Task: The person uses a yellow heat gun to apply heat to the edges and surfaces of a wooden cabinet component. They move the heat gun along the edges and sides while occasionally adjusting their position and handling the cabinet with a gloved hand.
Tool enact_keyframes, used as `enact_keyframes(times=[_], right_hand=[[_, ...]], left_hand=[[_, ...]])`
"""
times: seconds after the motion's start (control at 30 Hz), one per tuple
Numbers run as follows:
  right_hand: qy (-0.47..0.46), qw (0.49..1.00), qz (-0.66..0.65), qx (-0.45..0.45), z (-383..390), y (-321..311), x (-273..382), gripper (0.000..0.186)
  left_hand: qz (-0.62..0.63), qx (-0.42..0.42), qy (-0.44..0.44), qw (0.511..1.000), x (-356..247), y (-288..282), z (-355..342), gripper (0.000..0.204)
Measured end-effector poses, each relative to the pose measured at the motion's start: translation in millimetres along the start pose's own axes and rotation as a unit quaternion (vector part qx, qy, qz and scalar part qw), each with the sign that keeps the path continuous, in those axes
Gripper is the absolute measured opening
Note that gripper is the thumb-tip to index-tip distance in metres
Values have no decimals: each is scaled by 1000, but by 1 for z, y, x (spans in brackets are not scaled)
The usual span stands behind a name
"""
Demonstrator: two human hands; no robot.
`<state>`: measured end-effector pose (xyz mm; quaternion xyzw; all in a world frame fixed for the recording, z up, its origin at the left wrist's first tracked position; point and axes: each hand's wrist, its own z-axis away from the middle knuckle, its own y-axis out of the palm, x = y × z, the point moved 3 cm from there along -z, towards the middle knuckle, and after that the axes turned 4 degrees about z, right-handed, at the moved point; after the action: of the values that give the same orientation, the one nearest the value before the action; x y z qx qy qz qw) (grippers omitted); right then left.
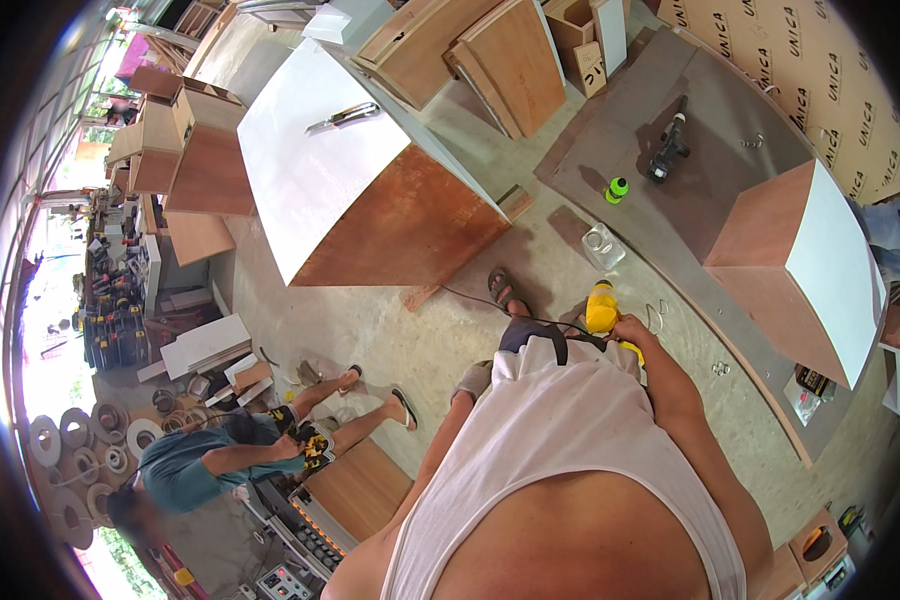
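Note:
In the head view my right hand point(627, 329) is closed around the handle of a yellow corded power tool point(601, 308), held beside my right hip over the floor. Its exact kind is not clear. A black cord runs left from it, past my foot. My left hand point(466, 396) hangs low by my left side next to a grey-beige patch of cloth; its fingers do not show. Ahead stands a large box cabinet point(400, 225) with a white top and brown side, raised on wooden strips. On that top lies a utility knife point(344, 117).
A brown board point(670, 240) on the right bears a cordless drill point(669, 145), a green bottle point(617, 189) and a white-sided box point(770, 250). A clear container point(603, 246) stands by its edge. Left, another person point(210, 455) stands near a machine. Wooden cabinets point(510, 65) stand behind.

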<state>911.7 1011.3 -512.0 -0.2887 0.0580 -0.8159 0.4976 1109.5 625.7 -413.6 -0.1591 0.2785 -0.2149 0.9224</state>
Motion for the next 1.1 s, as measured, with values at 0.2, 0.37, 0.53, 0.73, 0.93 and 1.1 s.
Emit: enact_keyframes(times=[0.2,0.37,0.53,0.73,0.93,1.1], right_hand=[[-4,1000,5,-2,3,-1,2,39],[8,1000,-13,3,2,1,-4,40],[26,1000,-11,-7,21,-9,14,40],[16,1000,21,9,0,1,-9,46],[-54,996,48,-60,66,6,45,60],[-12,991,54,-122,84,59,42,37]], left_hand=[[10,-2,-11,1000,-11,-1,9,44],[7,0,16,1000,-6,-1,7,44],[-13,2,6,1000,8,7,2,46],[-208,-143,-11,967,-39,-20,13,56],[-254,-187,70,946,-126,-72,-1,61],[-285,-195,177,922,-198,-97,-84,64]])
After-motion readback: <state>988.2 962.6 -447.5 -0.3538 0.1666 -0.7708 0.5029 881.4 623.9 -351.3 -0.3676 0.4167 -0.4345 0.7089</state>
